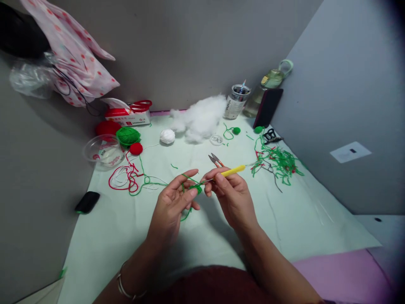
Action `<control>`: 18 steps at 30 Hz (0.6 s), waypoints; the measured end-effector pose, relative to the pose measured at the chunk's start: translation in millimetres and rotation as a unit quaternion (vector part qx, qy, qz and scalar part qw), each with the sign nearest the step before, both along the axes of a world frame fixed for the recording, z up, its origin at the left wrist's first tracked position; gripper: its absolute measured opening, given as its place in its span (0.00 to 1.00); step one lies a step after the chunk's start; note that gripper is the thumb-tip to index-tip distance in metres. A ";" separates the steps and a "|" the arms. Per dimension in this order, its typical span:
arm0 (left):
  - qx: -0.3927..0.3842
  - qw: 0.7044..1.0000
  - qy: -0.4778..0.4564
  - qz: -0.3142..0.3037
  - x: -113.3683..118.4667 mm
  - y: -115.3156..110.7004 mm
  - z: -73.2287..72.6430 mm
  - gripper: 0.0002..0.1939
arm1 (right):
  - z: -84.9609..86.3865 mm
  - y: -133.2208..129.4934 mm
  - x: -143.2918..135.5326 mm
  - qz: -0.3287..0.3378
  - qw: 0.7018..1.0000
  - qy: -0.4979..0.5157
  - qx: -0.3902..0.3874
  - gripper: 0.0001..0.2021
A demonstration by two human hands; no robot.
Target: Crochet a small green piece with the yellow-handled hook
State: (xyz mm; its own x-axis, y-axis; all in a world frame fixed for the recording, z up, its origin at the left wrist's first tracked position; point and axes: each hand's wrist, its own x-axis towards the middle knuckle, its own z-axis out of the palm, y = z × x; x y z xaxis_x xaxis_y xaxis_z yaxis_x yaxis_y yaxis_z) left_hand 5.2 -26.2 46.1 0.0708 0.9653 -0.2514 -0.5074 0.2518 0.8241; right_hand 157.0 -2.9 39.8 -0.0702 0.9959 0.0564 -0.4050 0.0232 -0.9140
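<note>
Hooking green yarn (198,189) with the yellow-handled crochet hook (233,171), both hands close.

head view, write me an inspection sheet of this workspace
surface: pale cover, creased
job's things: green piece and yellow hook, both in hand; snips lie beyond, blades apart
clutter: yarn scraps heaped right, loose yarn left, stuffing at back
hands: left pinches green piece, right grips hook
cables: black cord by pink cloth, upper left
surroundings: grey walls, wall plate right
</note>
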 end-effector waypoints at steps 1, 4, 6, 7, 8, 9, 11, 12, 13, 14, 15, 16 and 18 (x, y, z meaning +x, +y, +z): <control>0.001 1.000 0.008 0.003 0.1 0.3 -0.2 0.19 | -0.3 -0.7 -0.5 -0.001 1.000 -0.010 0.007 0.11; 0.002 1.000 0.025 0.005 1.4 0.7 -0.4 0.24 | -0.6 -3.9 -3.4 -0.015 0.996 -0.060 0.060 0.09; -0.004 1.000 0.028 0.013 3.1 0.2 0.0 0.29 | -1.4 -7.5 -5.9 -0.047 0.984 -0.119 0.123 0.07; -0.007 0.999 0.028 0.020 4.1 -0.3 0.3 0.32 | -2.4 -9.7 -7.0 -0.068 0.972 -0.160 0.161 0.07; -0.009 0.999 0.024 0.025 5.0 -0.8 0.8 0.34 | -3.8 -12.1 -7.8 -0.090 0.954 -0.207 0.200 0.09; -0.011 0.999 0.015 0.027 5.6 -1.1 1.2 0.36 | -5.4 -14.4 -8.1 -0.112 0.929 -0.255 0.242 0.11; -0.020 0.999 -0.029 0.011 5.5 -0.7 2.4 0.37 | -8.0 -18.0 -7.2 -0.137 0.879 -0.334 0.310 0.17; -0.032 0.998 -0.059 -0.005 4.6 0.3 3.1 0.37 | -8.5 -18.8 -5.9 -0.140 0.868 -0.348 0.325 0.18; -0.050 0.995 -0.089 -0.021 3.1 1.7 3.9 0.35 | -8.0 -18.8 -4.3 -0.141 0.872 -0.342 0.321 0.17; -0.067 0.990 -0.115 -0.034 1.3 3.5 4.6 0.33 | -6.8 -17.9 -2.5 -0.142 0.893 -0.307 0.297 0.16; -0.081 0.987 -0.134 -0.042 -0.5 5.3 5.3 0.31 | -5.1 -16.4 -0.7 -0.138 0.922 -0.256 0.255 0.13; -0.084 0.985 -0.143 -0.042 -2.1 6.9 5.9 0.30 | -2.9 -14.4 0.7 -0.127 0.950 -0.194 0.208 0.11; -0.068 0.988 -0.133 -0.037 -3.7 8.7 6.3 0.28 | 1.0 -10.1 1.9 -0.080 0.982 -0.090 0.144 0.09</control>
